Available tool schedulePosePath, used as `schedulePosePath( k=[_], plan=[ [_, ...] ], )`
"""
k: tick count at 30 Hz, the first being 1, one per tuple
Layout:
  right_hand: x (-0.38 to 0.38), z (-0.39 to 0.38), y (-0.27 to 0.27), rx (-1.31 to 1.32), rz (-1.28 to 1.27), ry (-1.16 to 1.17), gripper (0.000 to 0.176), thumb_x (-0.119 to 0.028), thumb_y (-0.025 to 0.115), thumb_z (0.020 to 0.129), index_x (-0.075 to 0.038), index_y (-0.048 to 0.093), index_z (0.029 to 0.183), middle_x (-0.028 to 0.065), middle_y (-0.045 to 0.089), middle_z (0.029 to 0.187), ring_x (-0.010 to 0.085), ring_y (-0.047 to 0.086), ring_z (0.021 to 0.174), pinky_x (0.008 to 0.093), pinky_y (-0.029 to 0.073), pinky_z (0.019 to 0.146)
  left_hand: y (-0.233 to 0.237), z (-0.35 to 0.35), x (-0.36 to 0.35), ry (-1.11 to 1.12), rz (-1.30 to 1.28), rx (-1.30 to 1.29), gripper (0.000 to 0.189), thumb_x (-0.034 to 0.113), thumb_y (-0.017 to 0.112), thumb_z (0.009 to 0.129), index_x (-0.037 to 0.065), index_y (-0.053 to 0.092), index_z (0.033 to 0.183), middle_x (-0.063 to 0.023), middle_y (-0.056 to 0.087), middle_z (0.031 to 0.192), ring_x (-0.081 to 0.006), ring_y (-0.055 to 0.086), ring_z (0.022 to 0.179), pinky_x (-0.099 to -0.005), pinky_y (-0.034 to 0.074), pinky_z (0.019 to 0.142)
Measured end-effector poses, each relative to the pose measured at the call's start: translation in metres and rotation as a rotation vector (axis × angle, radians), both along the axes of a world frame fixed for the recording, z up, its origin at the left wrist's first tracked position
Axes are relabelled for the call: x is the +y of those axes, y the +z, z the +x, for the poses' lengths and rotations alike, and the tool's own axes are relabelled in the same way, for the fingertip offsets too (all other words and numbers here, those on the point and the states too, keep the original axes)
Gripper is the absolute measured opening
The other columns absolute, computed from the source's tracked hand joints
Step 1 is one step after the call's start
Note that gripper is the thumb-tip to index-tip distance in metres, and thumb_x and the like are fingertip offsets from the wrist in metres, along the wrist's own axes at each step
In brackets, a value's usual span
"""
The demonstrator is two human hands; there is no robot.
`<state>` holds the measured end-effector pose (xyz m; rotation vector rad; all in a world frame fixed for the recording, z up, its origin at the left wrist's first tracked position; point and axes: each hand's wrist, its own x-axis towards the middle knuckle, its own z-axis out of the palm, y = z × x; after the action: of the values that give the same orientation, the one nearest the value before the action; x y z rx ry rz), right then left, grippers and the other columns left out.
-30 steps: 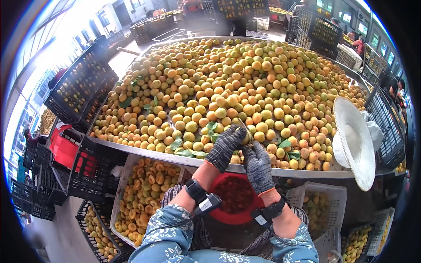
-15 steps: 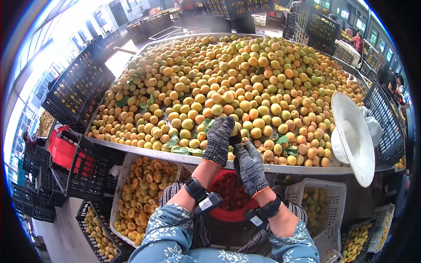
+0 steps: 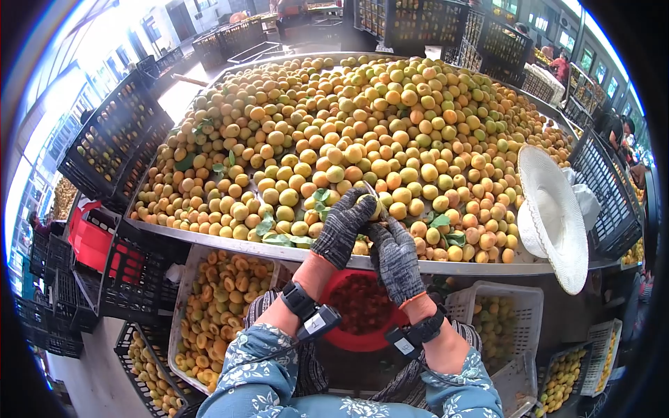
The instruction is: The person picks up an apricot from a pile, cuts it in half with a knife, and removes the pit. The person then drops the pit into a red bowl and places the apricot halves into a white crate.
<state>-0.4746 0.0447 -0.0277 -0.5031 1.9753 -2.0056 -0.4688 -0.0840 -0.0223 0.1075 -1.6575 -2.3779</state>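
Both my hands wear grey knitted gloves and meet over the near edge of a metal table heaped with apricots (image 3: 390,104). My left hand (image 3: 344,228) is closed around a yellow-green apricot (image 3: 378,210), partly hidden by the glove. A thin dark sliver, too small to name, sticks up beside its fingertips. My right hand (image 3: 397,255) is closed, its fingertips against the lower side of that fruit; what it grips is hidden. Under my hands is a red basin (image 3: 359,343) with dark reddish contents. Halved apricots (image 3: 226,292) fill a pale crate to the left.
A white straw hat (image 3: 557,219) lies at the table's right end. Another pale crate (image 3: 533,299) with greenish fruit stands below right. Black crates of fruit (image 3: 115,136) are stacked at left, near a red object (image 3: 90,237). Other people stand in the background.
My hands stay together at the table edge, the left wrist slightly lower. The apricot between them shows a lighter side, and the thin sliver now appears above it. The view has shifted a little.
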Motion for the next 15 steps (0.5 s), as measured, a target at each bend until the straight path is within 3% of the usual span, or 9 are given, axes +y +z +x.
schedulePosePath(
  k=[4, 8, 10, 11, 12, 13, 15],
  plan=[
    [0.001, 0.001, 0.001, -0.187, -0.099, 0.124, 0.023, 0.000, 0.046, 0.087, 0.000, 0.060, 0.106, 0.0023, 0.058, 0.082, 0.0054, 0.050, 0.060, 0.0188, 0.042, 0.051, -0.009, -0.004, -0.001, 0.153, -0.106, 0.009, 0.026, 0.023, 0.061, 0.088, 0.003, 0.059, 0.105, -0.0020, 0.059, 0.092, -0.0096, 0.056, 0.082, -0.0246, 0.047, 0.075],
    [0.001, -0.005, -0.013, -0.111, -0.107, 0.105, 0.022, 0.000, 0.047, 0.088, 0.002, 0.059, 0.106, 0.0039, 0.058, 0.081, 0.0102, 0.053, 0.065, 0.0223, 0.046, 0.058, -0.010, -0.007, 0.004, 0.235, -0.124, 0.019, 0.024, 0.021, 0.063, 0.087, 0.003, 0.061, 0.102, -0.0023, 0.060, 0.091, -0.0096, 0.056, 0.082, -0.0239, 0.047, 0.075],
    [0.005, -0.002, 0.003, 0.933, 0.380, -0.016, 0.021, -0.004, 0.049, 0.090, 0.002, 0.058, 0.107, 0.0070, 0.061, 0.082, 0.0148, 0.056, 0.069, 0.0267, 0.047, 0.064, -0.011, -0.007, 0.005, 0.226, -0.074, 0.055, 0.024, 0.021, 0.063, 0.087, 0.003, 0.060, 0.102, -0.0025, 0.060, 0.091, -0.0097, 0.056, 0.082, -0.0239, 0.047, 0.075],
    [0.002, 0.000, -0.002, 0.934, 0.382, -0.019, 0.021, -0.004, 0.049, 0.090, 0.002, 0.058, 0.107, 0.0070, 0.061, 0.082, 0.0148, 0.056, 0.069, 0.0267, 0.047, 0.064, -0.012, -0.007, 0.006, 0.217, -0.024, 0.092, 0.024, 0.021, 0.063, 0.087, 0.003, 0.060, 0.102, -0.0026, 0.060, 0.091, -0.0097, 0.056, 0.082, -0.0239, 0.047, 0.075],
    [-0.003, 0.002, -0.008, 0.548, 0.222, -0.039, 0.021, -0.005, 0.049, 0.090, 0.002, 0.058, 0.107, 0.0095, 0.062, 0.084, 0.0178, 0.057, 0.073, 0.0293, 0.047, 0.067, -0.007, -0.006, 0.007, 0.178, 0.179, 0.087, 0.024, 0.021, 0.062, 0.087, 0.003, 0.059, 0.102, -0.0031, 0.060, 0.093, -0.0101, 0.056, 0.082, -0.0241, 0.048, 0.075],
    [-0.006, 0.004, -0.010, 0.163, 0.062, -0.063, 0.021, -0.006, 0.049, 0.090, 0.002, 0.058, 0.106, 0.0121, 0.063, 0.087, 0.0207, 0.059, 0.077, 0.0319, 0.047, 0.071, -0.007, -0.005, 0.007, 0.204, 0.112, 0.079, 0.024, 0.021, 0.062, 0.087, 0.003, 0.059, 0.103, -0.0033, 0.060, 0.093, -0.0104, 0.057, 0.082, -0.0242, 0.048, 0.075],
    [-0.004, 0.001, -0.011, 0.186, 0.176, -0.070, 0.021, -0.006, 0.049, 0.090, 0.002, 0.058, 0.107, 0.0158, 0.063, 0.092, 0.0237, 0.059, 0.081, 0.0322, 0.047, 0.075, -0.006, -0.004, 0.007, 0.195, 0.061, 0.060, 0.021, 0.021, 0.057, 0.090, 0.005, 0.056, 0.103, -0.0028, 0.056, 0.094, -0.0117, 0.056, 0.086, -0.0273, 0.048, 0.076]
  ],
)
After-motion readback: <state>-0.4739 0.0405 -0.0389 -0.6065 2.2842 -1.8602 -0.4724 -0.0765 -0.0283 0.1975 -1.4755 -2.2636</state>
